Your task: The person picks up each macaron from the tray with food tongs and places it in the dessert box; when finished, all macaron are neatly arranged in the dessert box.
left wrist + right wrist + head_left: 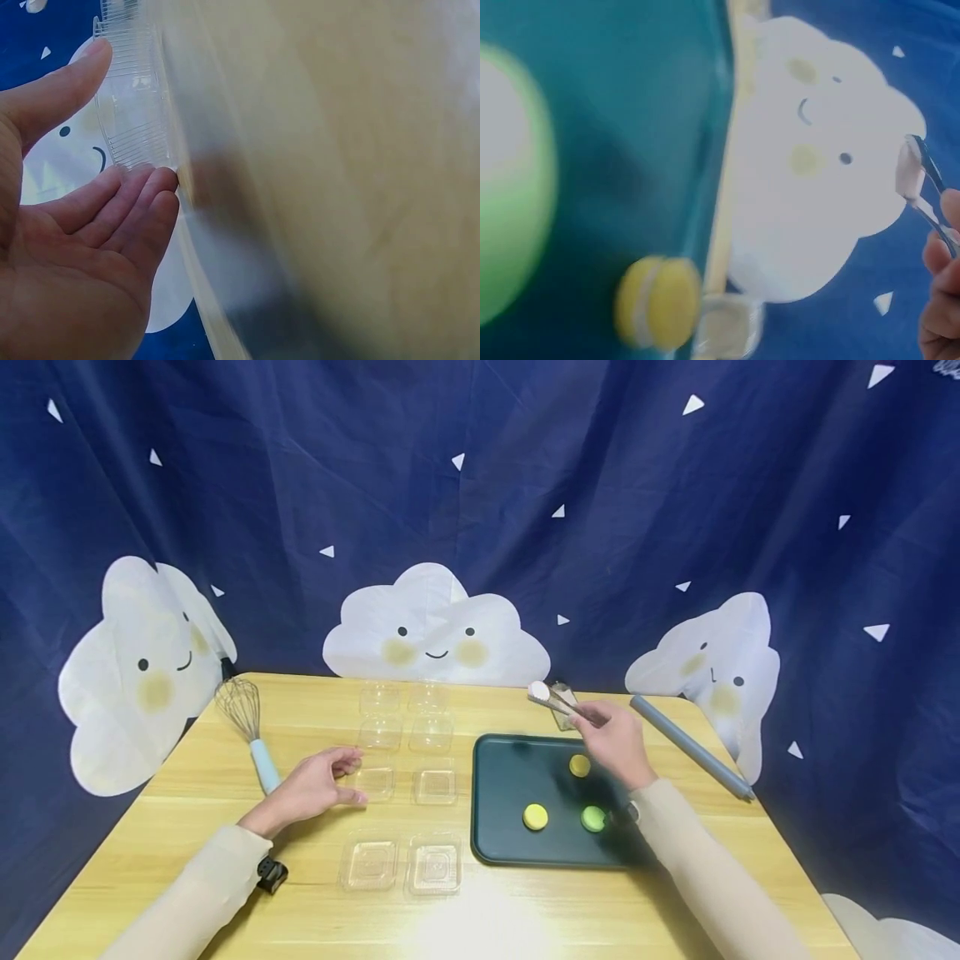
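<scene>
Right hand [617, 745]: fingers curled round 1 pair of tongs [562, 700]. Tongs pinch 1 pale macaron [538, 691], held up off the table beyond the tray's far edge, near 1 lone clear box [563, 721].

Left hand [311, 785]: thumb and fingers spread wide, at the left-column container, third row from the back. Firm contact: can't tell.

Counts:
- clear plastic containers [435, 785]: 8, as 2 columns x 4 rows, left of the tray; front row sits a bit apart from the rest
- dark green tray [498, 777]: 1, bearing 3 macarons: 2 yellow macarons [536, 817], 1 green macaron [593, 818]
- whisk [264, 766]: 1, far left, blue handle
- grey rod [690, 747]: 1, right of the tray, lying diagonal
- wooden table [315, 877]: 1, curtain behind it
</scene>
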